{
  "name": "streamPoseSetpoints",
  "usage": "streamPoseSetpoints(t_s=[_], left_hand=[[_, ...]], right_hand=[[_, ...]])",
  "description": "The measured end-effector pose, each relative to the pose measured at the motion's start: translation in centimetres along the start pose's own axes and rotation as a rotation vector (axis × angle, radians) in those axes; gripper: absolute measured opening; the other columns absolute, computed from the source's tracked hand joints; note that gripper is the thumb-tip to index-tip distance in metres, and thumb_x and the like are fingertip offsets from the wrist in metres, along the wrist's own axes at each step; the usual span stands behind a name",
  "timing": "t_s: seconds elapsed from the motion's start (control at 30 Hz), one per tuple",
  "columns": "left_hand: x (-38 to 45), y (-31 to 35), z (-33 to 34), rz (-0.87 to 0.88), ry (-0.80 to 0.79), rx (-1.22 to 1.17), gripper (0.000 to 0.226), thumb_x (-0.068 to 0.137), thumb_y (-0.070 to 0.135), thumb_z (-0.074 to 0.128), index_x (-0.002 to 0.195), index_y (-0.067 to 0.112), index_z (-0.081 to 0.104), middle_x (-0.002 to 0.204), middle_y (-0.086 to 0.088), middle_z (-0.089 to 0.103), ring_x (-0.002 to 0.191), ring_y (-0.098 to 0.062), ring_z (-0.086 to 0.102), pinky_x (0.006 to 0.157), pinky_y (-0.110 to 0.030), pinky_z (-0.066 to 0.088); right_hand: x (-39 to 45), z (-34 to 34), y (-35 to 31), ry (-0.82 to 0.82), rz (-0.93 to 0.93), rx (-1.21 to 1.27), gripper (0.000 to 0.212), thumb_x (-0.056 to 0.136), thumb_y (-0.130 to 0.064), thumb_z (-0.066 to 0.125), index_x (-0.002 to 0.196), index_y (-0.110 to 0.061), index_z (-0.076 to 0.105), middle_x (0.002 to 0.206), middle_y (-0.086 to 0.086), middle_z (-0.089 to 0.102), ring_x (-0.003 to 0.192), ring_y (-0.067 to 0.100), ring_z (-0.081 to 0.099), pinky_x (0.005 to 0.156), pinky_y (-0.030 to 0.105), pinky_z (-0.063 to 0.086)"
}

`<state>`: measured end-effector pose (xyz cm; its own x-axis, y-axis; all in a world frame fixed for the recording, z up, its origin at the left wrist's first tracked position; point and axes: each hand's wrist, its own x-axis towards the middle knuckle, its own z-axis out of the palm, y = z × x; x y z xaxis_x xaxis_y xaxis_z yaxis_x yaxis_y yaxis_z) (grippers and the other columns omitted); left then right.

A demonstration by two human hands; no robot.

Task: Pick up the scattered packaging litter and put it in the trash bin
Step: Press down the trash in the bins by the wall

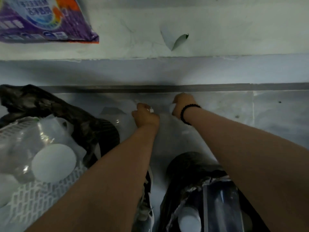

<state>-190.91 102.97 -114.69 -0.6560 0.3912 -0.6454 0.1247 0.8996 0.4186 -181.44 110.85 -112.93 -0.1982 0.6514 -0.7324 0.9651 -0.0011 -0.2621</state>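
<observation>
Partly done: bin [107,131] holds litter, while both hands [145,114] [182,104] grip a clear wrapper [168,131] on the floor.

Ahead of both grips, a pale wall with a dark baseboard strip [167,88] blocks the way. Left of the left grip [145,115] a full black-lined trash bin [93,129] crowds the floor; right of the right grip [182,104], pale tiled floor [267,113] lies open.
</observation>
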Motion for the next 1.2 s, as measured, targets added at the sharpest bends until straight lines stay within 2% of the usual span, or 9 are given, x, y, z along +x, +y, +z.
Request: streamPoseSetpoints(t_s=[0.17, 0.27, 0.4, 0.5, 0.6, 0.73, 0.93, 1.1, 1.2], left_hand=[[-7.8, 1.7, -3.4, -0.013, -0.048, -0.377, 0.020, 0.084, -0.001, 0.061, 0.089, 0.016, 0.052, 0.111, -0.013, 0.064, 0.101, -0.025, 0.060, 0.084, -0.023, 0.044], [-12.9, 3.4, -6.9, -0.067, -0.135, -0.591, 0.020, 0.086, -0.004, 0.059, 0.091, 0.015, 0.051, 0.115, -0.012, 0.061, 0.101, -0.023, 0.058, 0.086, -0.023, 0.046], [-19.7, 5.3, -13.0, -0.101, -0.219, -0.795, 0.023, 0.088, -0.005, 0.059, 0.089, 0.016, 0.049, 0.110, -0.011, 0.057, 0.092, -0.016, 0.053, 0.069, -0.010, 0.047], [-23.7, 4.4, -18.6, -0.071, -0.220, -0.815, 0.030, 0.087, -0.004, 0.061, 0.080, 0.023, 0.049, 0.102, -0.008, 0.058, 0.085, -0.019, 0.052, 0.077, -0.031, 0.050], [-25.7, 2.0, -24.4, -0.028, -0.127, -0.805, 0.031, 0.087, -0.007, 0.061, 0.079, 0.021, 0.049, 0.086, 0.001, 0.053, 0.072, -0.012, 0.052, 0.059, -0.012, 0.046], [-25.8, -2.4, -30.9, -0.064, -0.012, -0.767, 0.028, 0.085, -0.004, 0.064, 0.081, 0.021, 0.053, 0.104, -0.008, 0.060, 0.084, -0.018, 0.060, 0.066, -0.023, 0.053], [-22.3, -6.7, -36.2, 0.014, 0.030, -0.645, 0.030, 0.081, -0.009, 0.066, 0.078, 0.018, 0.055, 0.094, -0.001, 0.062, 0.078, -0.011, 0.061, 0.062, -0.019, 0.052], [-18.4, -6.2, -38.0, 0.167, 0.046, -0.507, 0.023, 0.079, -0.009, 0.068, 0.082, 0.011, 0.056, 0.080, 0.006, 0.058, 0.056, 0.007, 0.058, 0.047, -0.006, 0.044], [-14.9, -5.7, -38.4, 0.140, 0.090, -0.531, 0.029, 0.077, -0.006, 0.071, 0.074, 0.019, 0.056, 0.078, 0.004, 0.061, 0.064, -0.008, 0.061, 0.050, -0.011, 0.049]], right_hand=[[-6.7, -3.2, 0.4, 0.262, 0.172, 0.561, 0.029, 0.083, -0.017, 0.068, 0.110, -0.007, 0.064, 0.115, 0.012, 0.064, 0.107, 0.028, 0.059, 0.089, 0.029, 0.045], [-11.6, -4.7, -0.4, 0.409, 0.185, 0.771, 0.041, 0.080, -0.018, 0.073, 0.117, -0.007, 0.058, 0.115, 0.010, 0.060, 0.104, 0.024, 0.057, 0.085, 0.025, 0.045], [-18.6, -7.4, -0.5, 0.584, 0.171, 0.951, 0.041, 0.079, -0.017, 0.074, 0.116, -0.012, 0.058, 0.109, 0.005, 0.056, 0.096, 0.015, 0.056, 0.083, 0.025, 0.050], [-24.1, -8.1, -1.9, 0.525, 0.227, 1.087, 0.030, 0.082, -0.010, 0.068, 0.108, -0.020, 0.060, 0.112, 0.008, 0.057, 0.103, 0.025, 0.059, 0.091, 0.040, 0.052], [-28.7, -8.0, -5.1, 0.367, 0.261, 1.166, 0.035, 0.083, -0.001, 0.061, 0.113, -0.020, 0.058, 0.116, 0.012, 0.053, 0.104, 0.031, 0.055, 0.092, 0.045, 0.050], [-32.8, -6.7, -10.2, 0.179, 0.179, 1.117, 0.041, 0.084, 0.005, 0.060, 0.122, -0.010, 0.053, 0.111, 0.008, 0.049, 0.096, 0.024, 0.051, 0.083, 0.036, 0.047], [-32.7, -3.4, -17.0, 0.022, 0.050, 0.988, 0.036, 0.084, -0.001, 0.062, 0.119, -0.006, 0.057, 0.113, 0.013, 0.060, 0.091, 0.020, 0.055, 0.062, 0.024, 0.047], [-30.2, -0.3, -20.7, 0.060, -0.013, 0.895, 0.038, 0.083, -0.005, 0.066, 0.120, -0.007, 0.057, 0.118, 0.012, 0.060, 0.097, 0.018, 0.056, 0.079, 0.023, 0.044], [-28.8, 1.1, -21.2, 0.060, -0.035, 0.780, 0.042, 0.083, -0.010, 0.068, 0.123, -0.010, 0.056, 0.115, 0.010, 0.062, 0.100, 0.019, 0.059, 0.084, 0.022, 0.046]])
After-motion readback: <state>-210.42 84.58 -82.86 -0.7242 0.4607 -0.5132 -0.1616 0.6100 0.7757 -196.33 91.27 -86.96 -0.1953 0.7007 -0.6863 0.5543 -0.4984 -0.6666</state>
